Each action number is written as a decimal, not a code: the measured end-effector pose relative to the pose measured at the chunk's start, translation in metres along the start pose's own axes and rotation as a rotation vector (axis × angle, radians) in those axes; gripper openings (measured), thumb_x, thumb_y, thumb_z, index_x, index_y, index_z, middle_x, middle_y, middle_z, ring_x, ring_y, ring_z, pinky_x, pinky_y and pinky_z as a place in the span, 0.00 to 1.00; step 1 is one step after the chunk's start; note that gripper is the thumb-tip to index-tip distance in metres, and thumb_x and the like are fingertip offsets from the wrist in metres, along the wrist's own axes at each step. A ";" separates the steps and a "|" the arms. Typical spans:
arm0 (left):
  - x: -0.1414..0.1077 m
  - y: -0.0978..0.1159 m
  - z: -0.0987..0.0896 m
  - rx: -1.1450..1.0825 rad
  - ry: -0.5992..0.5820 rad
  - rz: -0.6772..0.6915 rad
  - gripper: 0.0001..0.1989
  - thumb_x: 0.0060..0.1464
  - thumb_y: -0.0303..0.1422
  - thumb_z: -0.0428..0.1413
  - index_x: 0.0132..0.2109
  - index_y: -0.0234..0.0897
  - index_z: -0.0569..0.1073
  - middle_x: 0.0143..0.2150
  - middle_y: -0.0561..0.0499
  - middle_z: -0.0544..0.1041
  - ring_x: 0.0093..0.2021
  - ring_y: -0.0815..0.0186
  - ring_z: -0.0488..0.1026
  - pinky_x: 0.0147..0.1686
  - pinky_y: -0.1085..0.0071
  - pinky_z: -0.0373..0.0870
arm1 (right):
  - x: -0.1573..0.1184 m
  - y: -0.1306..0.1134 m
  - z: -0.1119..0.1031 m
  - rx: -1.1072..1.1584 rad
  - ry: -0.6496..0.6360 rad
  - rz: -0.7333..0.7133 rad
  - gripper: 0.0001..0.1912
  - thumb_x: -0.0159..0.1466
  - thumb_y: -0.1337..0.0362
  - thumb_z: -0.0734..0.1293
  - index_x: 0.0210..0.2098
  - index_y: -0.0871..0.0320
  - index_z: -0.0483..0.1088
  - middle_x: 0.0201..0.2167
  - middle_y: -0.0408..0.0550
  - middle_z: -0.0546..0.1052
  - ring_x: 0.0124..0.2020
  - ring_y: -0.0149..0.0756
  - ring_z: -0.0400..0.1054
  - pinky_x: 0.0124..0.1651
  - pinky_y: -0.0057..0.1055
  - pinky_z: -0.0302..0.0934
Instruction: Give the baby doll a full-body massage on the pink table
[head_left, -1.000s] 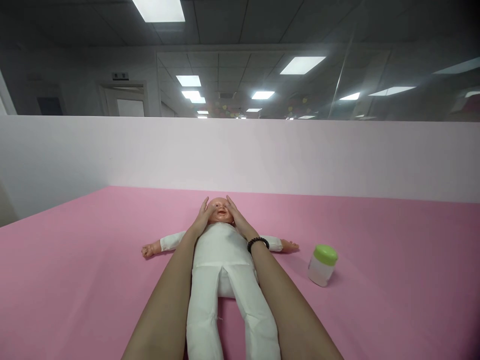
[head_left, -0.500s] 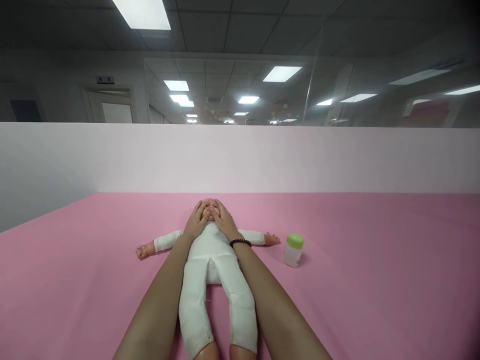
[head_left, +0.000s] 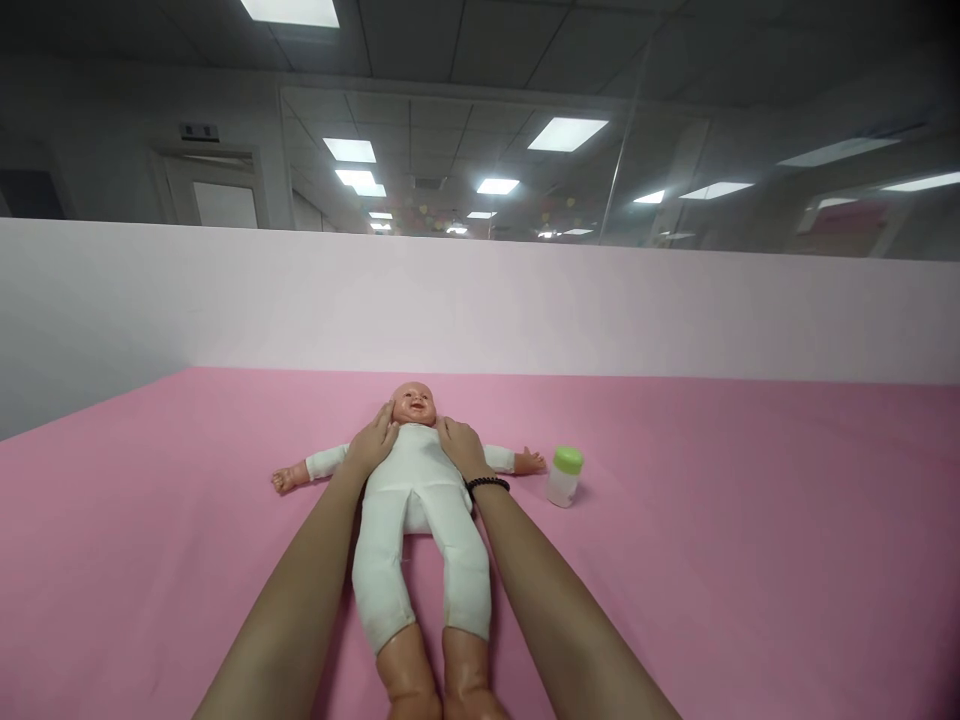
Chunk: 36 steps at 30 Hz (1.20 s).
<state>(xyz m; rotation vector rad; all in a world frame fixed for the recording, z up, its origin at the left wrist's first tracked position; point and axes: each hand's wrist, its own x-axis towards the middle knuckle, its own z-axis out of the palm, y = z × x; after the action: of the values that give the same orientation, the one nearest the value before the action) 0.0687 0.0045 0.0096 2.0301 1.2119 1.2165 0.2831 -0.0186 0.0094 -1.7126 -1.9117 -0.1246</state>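
Well, from my head view, my left hand (head_left: 373, 447) lies open with its fingertips on the cheek of the baby doll (head_left: 390, 510), and my right hand (head_left: 463, 449) rests open on the doll's shoulder beside its neck, gripping nothing. The doll lies on its back on the pink desk (head_left: 675, 570), and the green-lidded jar (head_left: 564, 477) stands capped and untouched near its outstretched hand.
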 end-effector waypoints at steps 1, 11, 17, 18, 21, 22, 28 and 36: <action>-0.006 0.001 -0.004 0.086 -0.011 -0.014 0.33 0.63 0.48 0.49 0.71 0.42 0.58 0.72 0.44 0.59 0.70 0.49 0.58 0.68 0.56 0.48 | -0.007 0.004 -0.002 -0.047 -0.028 -0.013 0.19 0.74 0.61 0.53 0.44 0.59 0.73 0.41 0.57 0.79 0.41 0.43 0.74 0.43 0.33 0.59; -0.047 0.011 -0.039 1.015 -0.177 -0.033 0.30 0.68 0.40 0.33 0.71 0.34 0.58 0.59 0.36 0.73 0.59 0.45 0.68 0.65 0.41 0.42 | -0.068 0.023 -0.044 -0.384 -0.043 -0.018 0.24 0.75 0.56 0.48 0.45 0.63 0.71 0.42 0.60 0.77 0.46 0.49 0.70 0.56 0.47 0.51; -0.069 0.008 -0.062 1.018 -0.083 -0.099 0.30 0.66 0.47 0.37 0.67 0.39 0.64 0.59 0.35 0.73 0.59 0.42 0.67 0.62 0.32 0.36 | -0.087 0.038 -0.066 -0.313 -0.064 0.184 0.26 0.69 0.47 0.58 0.54 0.61 0.68 0.51 0.62 0.72 0.54 0.54 0.65 0.58 0.52 0.50; -0.072 0.008 -0.065 1.012 -0.062 -0.126 0.30 0.66 0.47 0.38 0.67 0.39 0.64 0.59 0.35 0.73 0.59 0.42 0.67 0.62 0.32 0.38 | -0.088 0.040 -0.067 -0.271 -0.075 0.204 0.27 0.67 0.48 0.60 0.57 0.60 0.66 0.56 0.63 0.69 0.58 0.55 0.62 0.60 0.53 0.48; -0.076 0.007 -0.066 0.993 -0.020 -0.170 0.30 0.64 0.48 0.39 0.65 0.37 0.67 0.58 0.34 0.73 0.58 0.43 0.67 0.61 0.34 0.44 | -0.087 0.042 -0.065 -0.172 -0.057 0.301 0.32 0.63 0.54 0.63 0.63 0.60 0.60 0.68 0.66 0.54 0.70 0.60 0.43 0.65 0.53 0.42; -0.076 0.007 -0.065 0.982 -0.012 -0.179 0.30 0.64 0.48 0.40 0.64 0.37 0.67 0.58 0.34 0.73 0.58 0.43 0.67 0.61 0.34 0.45 | -0.086 0.042 -0.064 -0.156 -0.034 0.345 0.31 0.63 0.57 0.63 0.63 0.63 0.60 0.69 0.68 0.51 0.71 0.61 0.40 0.65 0.53 0.41; -0.081 0.035 -0.066 0.962 0.047 -0.335 0.34 0.60 0.50 0.44 0.68 0.37 0.60 0.64 0.30 0.65 0.63 0.38 0.61 0.58 0.31 0.48 | -0.085 0.050 -0.062 -0.026 -0.014 0.517 0.24 0.64 0.58 0.60 0.55 0.65 0.64 0.52 0.66 0.68 0.57 0.57 0.60 0.59 0.46 0.53; -0.120 0.111 -0.056 0.769 -0.069 -0.448 0.33 0.59 0.52 0.42 0.63 0.35 0.64 0.63 0.30 0.65 0.64 0.38 0.61 0.56 0.45 0.59 | -0.087 0.057 -0.059 0.037 0.002 0.504 0.19 0.64 0.57 0.60 0.50 0.61 0.65 0.47 0.61 0.68 0.52 0.53 0.60 0.55 0.43 0.56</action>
<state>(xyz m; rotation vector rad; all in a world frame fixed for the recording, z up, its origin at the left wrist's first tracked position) 0.0437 -0.1564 0.0666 2.0598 2.1819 0.4858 0.3592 -0.1104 0.0020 -2.1051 -1.4149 0.1009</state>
